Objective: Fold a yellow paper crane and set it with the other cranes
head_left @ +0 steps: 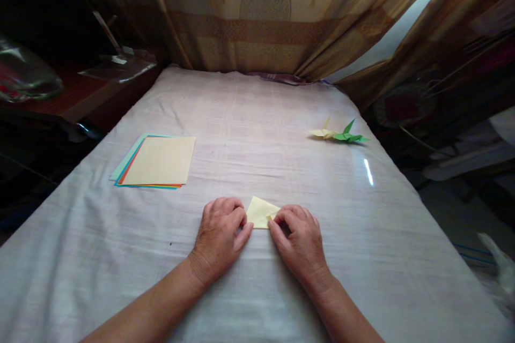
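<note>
Head view, and taking the yellow folded paper as the centre of the dial, we start out at ten o'clock: a stack of square sheets lies flat on the pale cloth, cream on top, orange, blue and light green edges peeking out, the visible sheet uncreased. On to nine o'clock, and here's the left hand, fingers curled, thumb and forefinger nearly closed on the paper's left corner. Dead centre, the yellow folded paper sits flat on the cloth between both hands, already brought down to a small, compact shape. Part-worked, by the look of it: a little flap lifts at its right side, and that fold doesn't look pressed home. Three o'clock, the right hand, thumb and forefinger drawn together in a pinch at that same flap, the other fingers loosely bent. Then away to between one and two o'clock, two shaped pieces: a cream folded figure and, just beside it, a green folded figure, both with pointed tips and looking complete.
</note>
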Action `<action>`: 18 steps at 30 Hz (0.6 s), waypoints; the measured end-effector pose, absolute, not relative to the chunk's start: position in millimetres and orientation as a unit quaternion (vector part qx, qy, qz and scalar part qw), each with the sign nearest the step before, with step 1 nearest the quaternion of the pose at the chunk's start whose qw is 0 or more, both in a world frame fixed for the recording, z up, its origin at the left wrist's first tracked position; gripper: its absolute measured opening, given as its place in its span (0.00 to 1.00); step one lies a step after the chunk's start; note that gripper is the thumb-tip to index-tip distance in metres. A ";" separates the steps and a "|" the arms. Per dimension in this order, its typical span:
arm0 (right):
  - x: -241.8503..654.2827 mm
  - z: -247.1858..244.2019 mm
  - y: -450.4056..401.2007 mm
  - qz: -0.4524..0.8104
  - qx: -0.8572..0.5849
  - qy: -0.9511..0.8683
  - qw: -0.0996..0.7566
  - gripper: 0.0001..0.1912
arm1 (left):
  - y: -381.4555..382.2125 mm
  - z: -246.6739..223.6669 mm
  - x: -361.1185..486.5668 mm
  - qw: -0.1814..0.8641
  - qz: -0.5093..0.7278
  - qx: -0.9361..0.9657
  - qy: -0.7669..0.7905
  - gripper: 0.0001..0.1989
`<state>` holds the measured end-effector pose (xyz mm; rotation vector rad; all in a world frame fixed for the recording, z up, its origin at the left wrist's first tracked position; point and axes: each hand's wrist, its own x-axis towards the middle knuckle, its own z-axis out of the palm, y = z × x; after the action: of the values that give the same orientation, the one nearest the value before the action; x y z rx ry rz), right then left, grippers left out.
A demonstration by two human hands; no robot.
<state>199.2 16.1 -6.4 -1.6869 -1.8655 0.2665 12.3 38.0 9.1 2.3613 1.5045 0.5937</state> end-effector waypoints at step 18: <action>181.8 -0.2 14.9 0.073 -0.674 -0.693 0.245 0.11 | 41.4 11.4 8.1 0.189 0.203 0.803 0.527 0.03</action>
<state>181.8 14.9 -0.2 -1.8403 -1.8908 0.2004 8.1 41.4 11.4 2.2593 1.4816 0.5697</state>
